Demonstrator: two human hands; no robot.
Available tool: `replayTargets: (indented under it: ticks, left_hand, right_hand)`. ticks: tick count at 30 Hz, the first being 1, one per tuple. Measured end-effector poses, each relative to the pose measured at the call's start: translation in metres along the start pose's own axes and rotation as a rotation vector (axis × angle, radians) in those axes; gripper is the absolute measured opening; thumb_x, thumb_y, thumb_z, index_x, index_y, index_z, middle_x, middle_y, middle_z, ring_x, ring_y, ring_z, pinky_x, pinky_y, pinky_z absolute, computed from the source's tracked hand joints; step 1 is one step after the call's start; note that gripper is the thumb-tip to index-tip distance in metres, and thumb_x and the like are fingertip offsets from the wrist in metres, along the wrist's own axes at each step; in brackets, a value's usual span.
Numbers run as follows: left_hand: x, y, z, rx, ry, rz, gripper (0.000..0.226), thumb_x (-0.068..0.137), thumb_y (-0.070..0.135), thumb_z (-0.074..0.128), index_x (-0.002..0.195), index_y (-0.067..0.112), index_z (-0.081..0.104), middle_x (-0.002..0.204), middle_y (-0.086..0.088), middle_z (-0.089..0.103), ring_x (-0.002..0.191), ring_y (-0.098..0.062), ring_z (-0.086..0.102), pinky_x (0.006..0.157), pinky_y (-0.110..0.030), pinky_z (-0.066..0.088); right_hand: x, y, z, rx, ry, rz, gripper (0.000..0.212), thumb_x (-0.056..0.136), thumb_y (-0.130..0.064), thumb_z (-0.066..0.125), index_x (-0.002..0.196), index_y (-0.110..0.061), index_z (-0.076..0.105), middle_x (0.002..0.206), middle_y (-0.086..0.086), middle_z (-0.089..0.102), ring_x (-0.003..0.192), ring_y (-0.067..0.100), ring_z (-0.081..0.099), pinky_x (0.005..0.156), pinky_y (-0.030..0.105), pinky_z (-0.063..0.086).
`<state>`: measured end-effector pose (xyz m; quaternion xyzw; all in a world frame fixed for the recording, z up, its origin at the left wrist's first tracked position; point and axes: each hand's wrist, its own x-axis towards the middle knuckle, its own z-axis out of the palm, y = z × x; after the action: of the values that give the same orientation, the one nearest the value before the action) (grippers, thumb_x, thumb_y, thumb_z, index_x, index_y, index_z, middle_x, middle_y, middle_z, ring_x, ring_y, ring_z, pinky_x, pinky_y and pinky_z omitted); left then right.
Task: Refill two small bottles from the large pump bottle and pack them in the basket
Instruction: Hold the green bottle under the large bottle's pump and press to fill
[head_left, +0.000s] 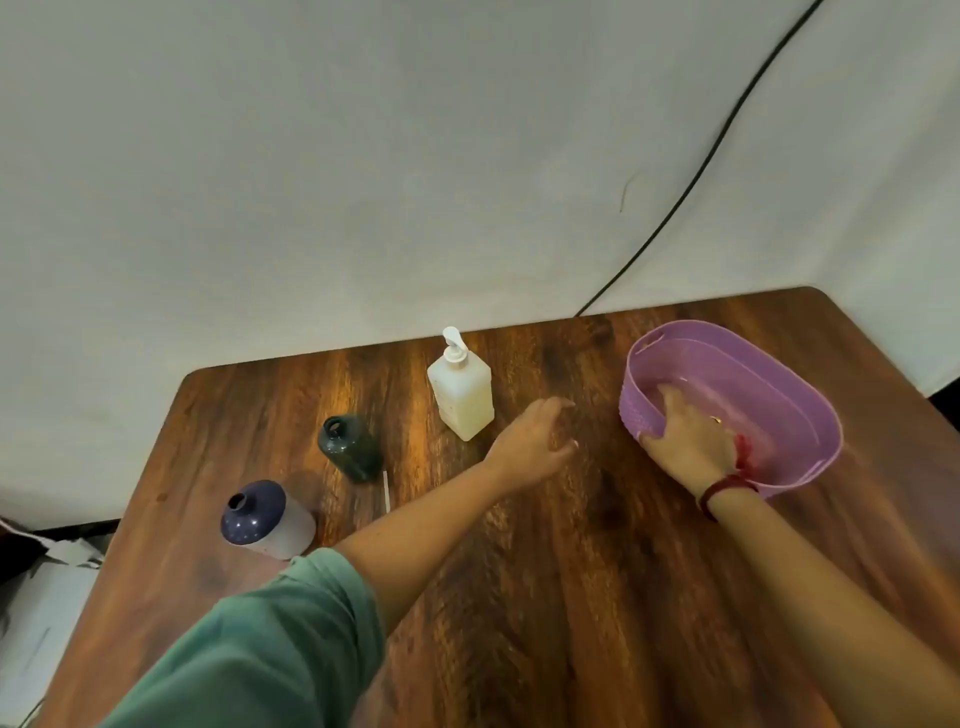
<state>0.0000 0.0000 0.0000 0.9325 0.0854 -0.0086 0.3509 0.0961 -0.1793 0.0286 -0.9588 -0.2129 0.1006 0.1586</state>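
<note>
Preparation seemed to be the step in hand: no refilling looked to have begun, and the basket, at 2 o'clock on the table, held neither bottle. The right hand gripped the basket's near-left rim, fingers inside and thumb outside the wall, probably to place or steady it. The left hand hovered above the wood, just left of the basket and at 4 o'clock from the pump bottle, fingers loosely spread and holding nothing. The hands were near each other but apart.

The pump bottle stood upright at 12 o'clock, nozzle toward the far edge. The two small bottles stood well to its left with open necks: a dark green bottle at 10 o'clock, a blue-topped bottle at 9 o'clock nearer the left edge.

Next, I judged, one small bottle had to be brought under the spout and held there with its narrow neck lined up, while the other hand pressed the pump. The neck was small, so aim mattered.
</note>
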Motion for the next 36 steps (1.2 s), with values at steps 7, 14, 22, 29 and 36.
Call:
replayTargets:
  ticks: [7, 14, 22, 29, 36]
  left_hand:
    - [0.018, 0.007, 0.014, 0.074, -0.047, -0.036, 0.053, 0.092, 0.033, 0.056, 0.139, 0.019, 0.036, 0.147, -0.004, 0.033, 0.131, -0.021, 0.041, 0.103, -0.03, 0.041]
    - [0.021, 0.013, 0.021, 0.2, -0.018, 0.05, 0.057, 0.09, 0.031, 0.059, 0.14, 0.019, 0.035, 0.15, -0.004, 0.03, 0.137, -0.023, 0.033, 0.109, -0.035, 0.035]
    - [-0.004, 0.017, 0.042, 0.369, -0.04, 0.192, 0.065, 0.093, 0.032, 0.054, 0.149, 0.026, 0.02, 0.157, -0.008, 0.016, 0.147, -0.027, 0.008, 0.117, -0.045, 0.01]
    - [-0.027, 0.027, 0.064, 0.24, -0.114, 0.246, 0.053, 0.093, 0.031, 0.052, 0.142, 0.022, 0.032, 0.148, -0.012, 0.03, 0.128, -0.032, 0.044, 0.104, -0.046, 0.041]
    - [-0.058, 0.033, 0.074, 0.201, -0.119, 0.286, 0.046, 0.094, 0.036, 0.051, 0.135, 0.021, 0.039, 0.142, -0.011, 0.035, 0.126, -0.03, 0.045, 0.102, -0.047, 0.042]
  right_hand:
    - [0.018, 0.016, 0.019, 0.031, -0.02, 0.05, 0.009, 0.09, -0.012, 0.052, 0.098, -0.011, 0.057, 0.099, 0.012, 0.064, 0.091, 0.031, 0.06, 0.082, 0.044, 0.05]
    - [0.008, 0.018, 0.03, -0.027, -0.002, 0.056, 0.021, 0.093, -0.009, 0.044, 0.106, -0.014, 0.06, 0.099, 0.01, 0.066, 0.094, 0.033, 0.061, 0.081, 0.045, 0.05]
    - [-0.059, 0.02, 0.036, -0.09, -0.02, -0.03, 0.027, 0.094, -0.014, 0.044, 0.119, -0.018, 0.055, 0.105, 0.006, 0.066, 0.098, 0.029, 0.062, 0.081, 0.04, 0.05]
    - [-0.108, 0.023, 0.033, -0.085, -0.041, 0.039, 0.03, 0.092, -0.012, 0.049, 0.12, -0.02, 0.055, 0.102, 0.004, 0.067, 0.096, 0.027, 0.063, 0.08, 0.039, 0.052]
    - [-0.144, 0.029, 0.039, -0.095, -0.086, 0.05, 0.029, 0.094, -0.014, 0.045, 0.12, -0.021, 0.053, 0.106, 0.003, 0.067, 0.098, 0.025, 0.064, 0.081, 0.04, 0.051]
